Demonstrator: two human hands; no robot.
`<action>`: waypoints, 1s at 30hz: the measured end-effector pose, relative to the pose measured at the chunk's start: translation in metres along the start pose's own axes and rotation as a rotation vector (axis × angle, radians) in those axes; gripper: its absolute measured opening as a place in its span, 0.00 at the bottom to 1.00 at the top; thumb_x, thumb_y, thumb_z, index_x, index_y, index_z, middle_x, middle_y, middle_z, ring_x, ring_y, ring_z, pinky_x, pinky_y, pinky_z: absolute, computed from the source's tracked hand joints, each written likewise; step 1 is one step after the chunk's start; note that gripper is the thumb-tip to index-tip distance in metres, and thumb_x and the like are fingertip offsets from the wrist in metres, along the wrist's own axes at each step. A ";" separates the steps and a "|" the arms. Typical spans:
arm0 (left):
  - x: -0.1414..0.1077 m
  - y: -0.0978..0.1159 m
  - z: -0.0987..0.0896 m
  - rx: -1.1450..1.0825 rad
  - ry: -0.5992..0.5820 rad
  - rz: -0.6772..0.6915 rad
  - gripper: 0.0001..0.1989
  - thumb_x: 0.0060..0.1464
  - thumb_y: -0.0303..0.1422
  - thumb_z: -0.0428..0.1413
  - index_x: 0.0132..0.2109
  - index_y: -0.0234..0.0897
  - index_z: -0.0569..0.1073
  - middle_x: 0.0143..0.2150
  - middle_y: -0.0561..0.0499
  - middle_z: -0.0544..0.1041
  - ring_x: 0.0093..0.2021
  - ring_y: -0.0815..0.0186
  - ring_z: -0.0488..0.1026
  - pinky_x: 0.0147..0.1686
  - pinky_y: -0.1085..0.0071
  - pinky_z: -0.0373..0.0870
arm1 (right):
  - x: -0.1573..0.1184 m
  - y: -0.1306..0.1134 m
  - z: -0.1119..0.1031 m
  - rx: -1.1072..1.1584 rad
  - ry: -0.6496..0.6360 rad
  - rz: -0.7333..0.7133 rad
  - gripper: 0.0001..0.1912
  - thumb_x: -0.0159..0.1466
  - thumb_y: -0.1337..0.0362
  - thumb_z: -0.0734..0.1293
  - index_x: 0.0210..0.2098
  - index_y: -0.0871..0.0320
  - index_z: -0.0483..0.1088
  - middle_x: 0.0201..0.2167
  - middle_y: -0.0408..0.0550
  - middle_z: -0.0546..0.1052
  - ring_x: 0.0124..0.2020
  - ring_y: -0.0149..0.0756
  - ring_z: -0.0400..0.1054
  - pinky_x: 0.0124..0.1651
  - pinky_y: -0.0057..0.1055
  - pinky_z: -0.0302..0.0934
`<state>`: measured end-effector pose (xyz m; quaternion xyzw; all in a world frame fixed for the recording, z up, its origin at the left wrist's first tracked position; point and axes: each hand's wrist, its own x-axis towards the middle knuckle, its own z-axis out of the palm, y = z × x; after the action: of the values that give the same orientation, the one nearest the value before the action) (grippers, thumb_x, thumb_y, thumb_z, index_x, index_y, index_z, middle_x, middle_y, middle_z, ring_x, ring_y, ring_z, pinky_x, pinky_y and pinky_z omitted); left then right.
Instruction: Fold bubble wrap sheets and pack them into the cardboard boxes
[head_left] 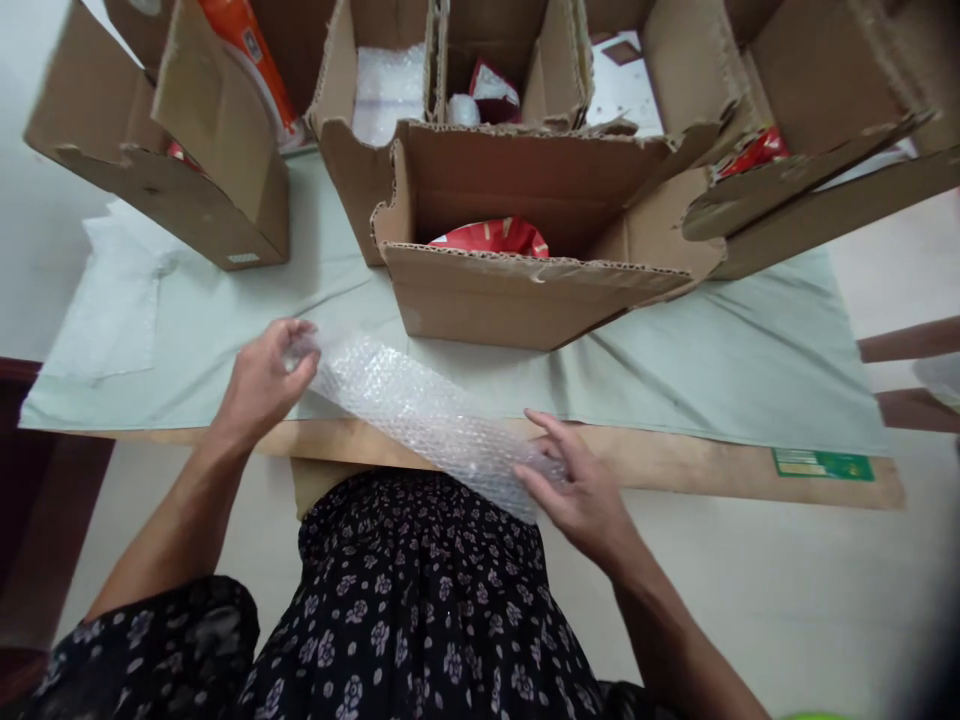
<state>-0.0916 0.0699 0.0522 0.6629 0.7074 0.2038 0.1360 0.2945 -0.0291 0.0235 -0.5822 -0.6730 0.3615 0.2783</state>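
Note:
A long strip of clear bubble wrap (420, 400) stretches slantwise between my two hands, over the front edge of the table. My left hand (271, 375) pinches its upper left end between thumb and fingers. At the lower right end, my right hand (574, 480) grips the strip with thumb and fingers curved around it. Just beyond the strip stands an open cardboard box (480, 295) with a red packet (502, 238) inside.
More open cardboard boxes stand behind, one holding folded bubble wrap (390, 90). At left, a box (217, 215) stands by an orange packet (251, 60). Loose bubble wrap sheets (112, 300) lie on the pale green cloth (712, 370). A wooden edge (675, 465) runs along the front.

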 end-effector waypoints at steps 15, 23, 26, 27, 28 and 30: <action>-0.014 0.015 0.062 -0.041 0.040 0.390 0.15 0.68 0.34 0.52 0.56 0.38 0.77 0.46 0.43 0.82 0.49 0.52 0.76 0.54 0.51 0.70 | 0.022 -0.038 0.077 0.384 -0.257 0.038 0.12 0.69 0.61 0.67 0.44 0.53 0.83 0.43 0.50 0.85 0.45 0.43 0.80 0.52 0.40 0.75; -0.100 -0.003 0.071 -0.629 -0.113 0.152 0.34 0.75 0.45 0.34 0.80 0.37 0.40 0.54 0.40 0.82 0.61 0.54 0.76 0.62 0.51 0.72 | 0.082 -0.064 0.097 0.956 -0.319 0.138 0.26 0.68 0.44 0.68 0.58 0.52 0.75 0.54 0.53 0.82 0.55 0.46 0.77 0.55 0.42 0.74; -0.098 -0.002 0.074 -0.515 -0.026 0.101 0.37 0.73 0.44 0.47 0.80 0.38 0.43 0.49 0.44 0.81 0.52 0.57 0.78 0.56 0.54 0.75 | 0.104 -0.062 0.120 0.948 -0.341 0.251 0.35 0.71 0.48 0.65 0.74 0.49 0.56 0.61 0.57 0.78 0.59 0.47 0.76 0.51 0.43 0.76; -0.097 0.000 0.074 -0.446 0.007 0.102 0.36 0.71 0.43 0.51 0.78 0.38 0.49 0.46 0.45 0.81 0.50 0.58 0.77 0.55 0.54 0.74 | 0.107 -0.059 0.125 0.927 -0.355 0.262 0.38 0.72 0.49 0.64 0.77 0.48 0.50 0.62 0.58 0.77 0.58 0.46 0.77 0.50 0.43 0.76; -0.095 0.002 0.074 -0.373 0.032 0.115 0.32 0.70 0.41 0.53 0.76 0.39 0.58 0.44 0.46 0.81 0.48 0.58 0.76 0.54 0.54 0.74 | 0.108 -0.057 0.128 0.905 -0.361 0.251 0.40 0.72 0.51 0.65 0.78 0.47 0.47 0.63 0.58 0.76 0.58 0.46 0.77 0.49 0.42 0.77; -0.092 0.004 0.072 -0.247 0.055 0.157 0.21 0.70 0.37 0.53 0.66 0.40 0.73 0.42 0.47 0.81 0.45 0.58 0.75 0.52 0.55 0.72 | 0.103 -0.052 0.127 0.836 -0.342 0.172 0.38 0.72 0.52 0.65 0.77 0.48 0.49 0.63 0.57 0.76 0.58 0.45 0.77 0.49 0.41 0.77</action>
<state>-0.0469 -0.0137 -0.0161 0.6885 0.6265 0.3176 0.1808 0.1455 0.0482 -0.0133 -0.4057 -0.4551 0.7145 0.3433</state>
